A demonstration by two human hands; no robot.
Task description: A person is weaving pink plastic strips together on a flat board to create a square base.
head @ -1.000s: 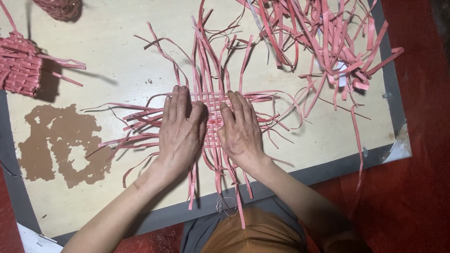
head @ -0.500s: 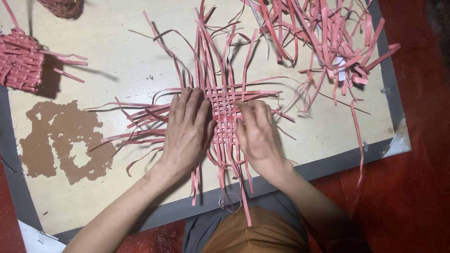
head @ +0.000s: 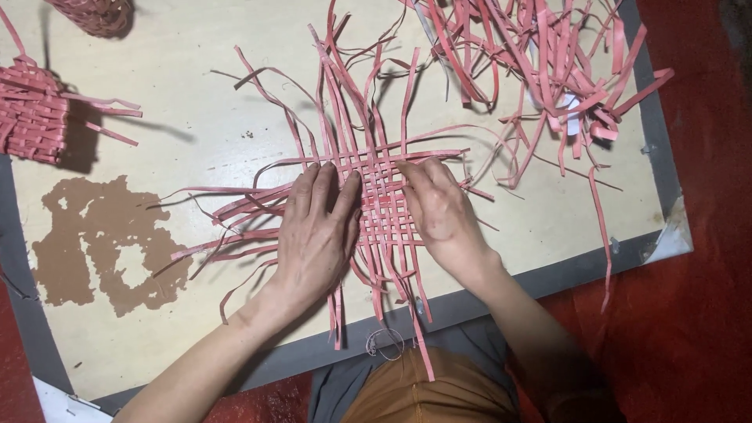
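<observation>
Two flat, open hands, left hand (head: 317, 227) and right hand (head: 440, 210), atop the pink woven strips (head: 382, 205), gripping nothing.

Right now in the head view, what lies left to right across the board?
Partly woven pink strip piece → brown patch of peeled board surface → left hand → right hand → loose heap of pink strips.

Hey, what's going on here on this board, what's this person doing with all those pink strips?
A person is weaving flat pink strips into a mat on a pale board. The left hand lies flat on the woven patch and the loose ends beside it, while the right hand presses its fingers at the patch's right edge. Only a small crossed centre is woven; long ends fan out all around. A loose pile of strips lies at the upper right, and partly woven pink pieces sit at the left.
</observation>
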